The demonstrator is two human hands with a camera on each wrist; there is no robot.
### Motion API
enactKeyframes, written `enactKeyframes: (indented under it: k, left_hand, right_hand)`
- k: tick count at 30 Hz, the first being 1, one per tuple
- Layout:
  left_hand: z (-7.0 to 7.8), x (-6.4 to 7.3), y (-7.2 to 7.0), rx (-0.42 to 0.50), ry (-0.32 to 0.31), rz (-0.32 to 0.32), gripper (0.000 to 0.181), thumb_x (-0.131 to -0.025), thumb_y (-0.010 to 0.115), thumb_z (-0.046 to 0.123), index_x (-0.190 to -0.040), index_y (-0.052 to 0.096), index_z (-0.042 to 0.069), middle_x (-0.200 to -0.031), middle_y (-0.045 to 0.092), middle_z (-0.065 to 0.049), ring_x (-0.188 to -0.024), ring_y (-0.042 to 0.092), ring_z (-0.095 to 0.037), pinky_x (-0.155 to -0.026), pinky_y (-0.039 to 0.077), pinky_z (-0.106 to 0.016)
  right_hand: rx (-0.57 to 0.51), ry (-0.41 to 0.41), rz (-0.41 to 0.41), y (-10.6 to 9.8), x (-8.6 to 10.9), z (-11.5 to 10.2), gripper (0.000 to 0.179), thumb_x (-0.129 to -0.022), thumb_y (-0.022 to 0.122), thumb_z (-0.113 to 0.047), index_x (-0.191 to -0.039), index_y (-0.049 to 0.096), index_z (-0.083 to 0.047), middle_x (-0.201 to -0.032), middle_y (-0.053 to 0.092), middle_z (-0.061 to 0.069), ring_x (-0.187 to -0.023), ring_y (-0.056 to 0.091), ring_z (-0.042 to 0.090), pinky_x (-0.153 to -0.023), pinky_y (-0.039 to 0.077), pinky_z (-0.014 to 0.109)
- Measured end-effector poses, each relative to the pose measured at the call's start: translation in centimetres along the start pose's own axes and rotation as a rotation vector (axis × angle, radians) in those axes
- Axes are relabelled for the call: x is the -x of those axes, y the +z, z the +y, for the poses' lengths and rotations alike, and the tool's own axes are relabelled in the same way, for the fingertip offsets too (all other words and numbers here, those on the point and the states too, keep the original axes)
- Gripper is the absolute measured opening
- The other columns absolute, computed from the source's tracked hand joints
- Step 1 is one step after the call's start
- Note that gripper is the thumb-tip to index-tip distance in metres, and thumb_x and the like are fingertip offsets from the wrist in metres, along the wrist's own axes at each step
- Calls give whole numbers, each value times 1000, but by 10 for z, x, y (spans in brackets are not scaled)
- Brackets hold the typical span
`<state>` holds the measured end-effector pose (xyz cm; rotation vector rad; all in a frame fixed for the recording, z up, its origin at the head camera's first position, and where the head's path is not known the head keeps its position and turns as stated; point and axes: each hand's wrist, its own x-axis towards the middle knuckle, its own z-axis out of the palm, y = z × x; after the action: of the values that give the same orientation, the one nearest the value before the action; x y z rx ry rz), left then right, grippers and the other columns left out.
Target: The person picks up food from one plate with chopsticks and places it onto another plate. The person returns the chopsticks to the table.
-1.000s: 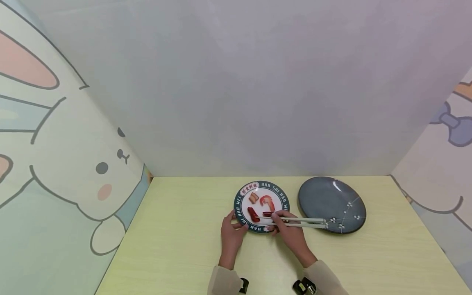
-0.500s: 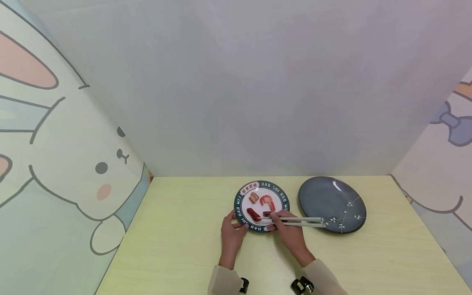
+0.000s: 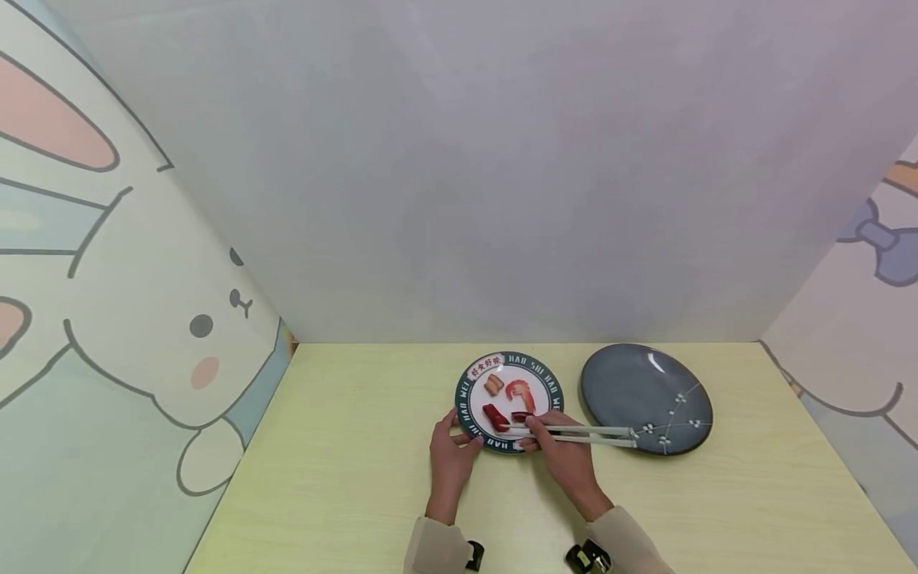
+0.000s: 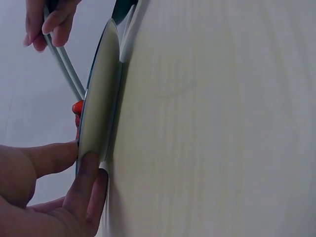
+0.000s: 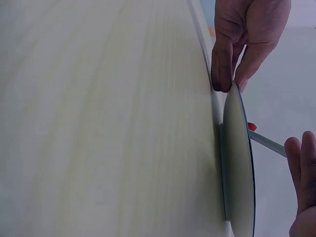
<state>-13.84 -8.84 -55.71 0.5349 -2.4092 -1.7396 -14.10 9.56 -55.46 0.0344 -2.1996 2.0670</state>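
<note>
My left hand (image 3: 452, 458) pinches the near-left rim of a round white plate (image 4: 101, 94) with a dark green lettered border, thumb above and fingers below. My right hand (image 3: 568, 461) holds a pair of pale green chopsticks (image 3: 588, 430). Their tips reach a long red food piece (image 3: 496, 418) at the plate's lower left; whether they grip it is too small to tell. Just right of it lies a dark red piece (image 3: 520, 416), partly behind the right hand. Farther back on the plate are a shrimp (image 3: 520, 393) and a small striped meat piece (image 3: 494, 385).
A dark blue-grey oval plate (image 3: 638, 383) with white blossoms stands on the right, under the chopsticks' rear ends. Both plates rest on a pale wooden table (image 3: 358, 446). A plain grey wall (image 3: 502, 175) rises behind, with cartoon-printed panels at both sides.
The red piece has turned and shifted slightly as the chopstick tips moved a little at it. My left hand and both plates have stayed in place.
</note>
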Motion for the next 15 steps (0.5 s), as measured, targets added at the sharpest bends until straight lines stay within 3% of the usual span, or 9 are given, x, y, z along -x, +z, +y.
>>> enactKeyframes:
  k: [15]
  left_hand:
    - [0,2,-1,-8,2,-1,68,-84,81,-7,-147,54,-7,-122,60,-17,-93,68,-24,-71,59,-31]
  right_hand:
    - [-44,-20,14,-4,2,-2,13,-99,69,1,-99,75,13,-91,71,28,-68,77,22,-63,63,29]
